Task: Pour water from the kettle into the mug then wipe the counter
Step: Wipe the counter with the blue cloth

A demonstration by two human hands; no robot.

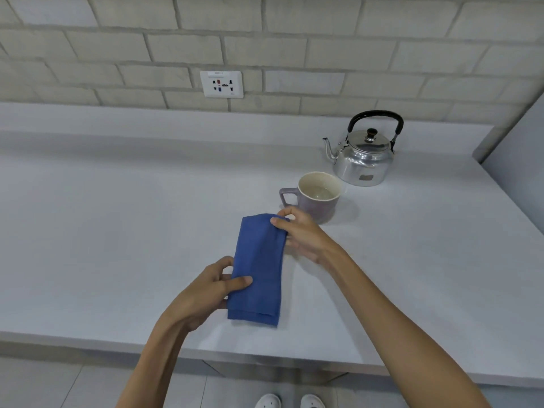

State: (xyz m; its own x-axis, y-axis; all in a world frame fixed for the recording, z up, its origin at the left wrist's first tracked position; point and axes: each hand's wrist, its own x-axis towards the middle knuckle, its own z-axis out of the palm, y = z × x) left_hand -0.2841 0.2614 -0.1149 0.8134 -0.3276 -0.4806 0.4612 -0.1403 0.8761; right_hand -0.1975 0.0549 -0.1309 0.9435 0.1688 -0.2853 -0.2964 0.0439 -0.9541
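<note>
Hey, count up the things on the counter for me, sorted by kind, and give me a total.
Kettle: 1
Mug: 1
Cloth: 1, blue and folded, held by the left hand and right hand
Total: 3

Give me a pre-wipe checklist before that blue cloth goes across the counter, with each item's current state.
1. Water in the mug: ok, liquid shows inside.
2. Kettle set down upright, clear of both hands: ok.
3. Blue cloth gripped: ok, left hand holds its near edge, right hand its far corner.
4. Cloth folded flat: ok.
5. Mug clear of the wiping path: not ok, it stands right behind the right hand.
6. Spills on the counter: cannot tell, none stand out.
</note>
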